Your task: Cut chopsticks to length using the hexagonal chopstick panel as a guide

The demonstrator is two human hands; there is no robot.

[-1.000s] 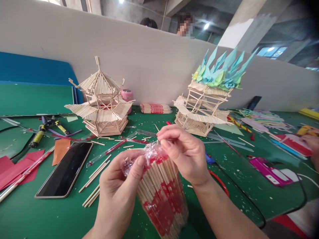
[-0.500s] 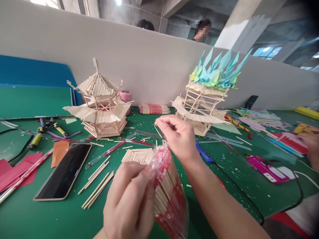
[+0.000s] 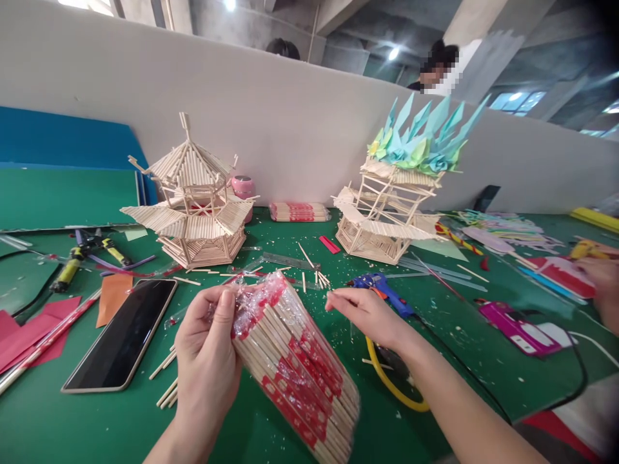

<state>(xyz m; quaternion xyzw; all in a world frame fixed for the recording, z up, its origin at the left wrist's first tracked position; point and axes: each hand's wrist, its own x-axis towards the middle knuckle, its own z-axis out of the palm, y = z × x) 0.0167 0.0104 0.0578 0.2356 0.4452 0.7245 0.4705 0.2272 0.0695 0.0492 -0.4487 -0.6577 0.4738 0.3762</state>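
My left hand (image 3: pixel 207 348) is closed on the gathered clear plastic at the top of a pack of chopsticks (image 3: pixel 302 367). The pack hangs tilted down to the right, its pale wooden sticks banded with red paper printed with flowers. To the right of it, apart from the pack, my right hand (image 3: pixel 370 312) has its fingers pressed together. Whether anything small is between them I cannot make out. Just behind the right hand lies a blue glue gun (image 3: pixel 394 296). Short cut sticks (image 3: pixel 321 278) are scattered beyond the pack.
A stick pagoda (image 3: pixel 193 229) stands at the back left; another stick tower (image 3: pixel 391 225) topped with blue paper is at the right. A phone (image 3: pixel 123 335), pliers (image 3: pixel 72 267), scissors with yellow handles (image 3: pixel 380 367) and a purple device (image 3: pixel 525 328) lie around. Another person's hand (image 3: pixel 604 283) is far right.
My left hand has turned and shifted left, swinging the pack over so its face shows. My right hand has moved right and down, away from the pack's top, uncovering the glue gun.
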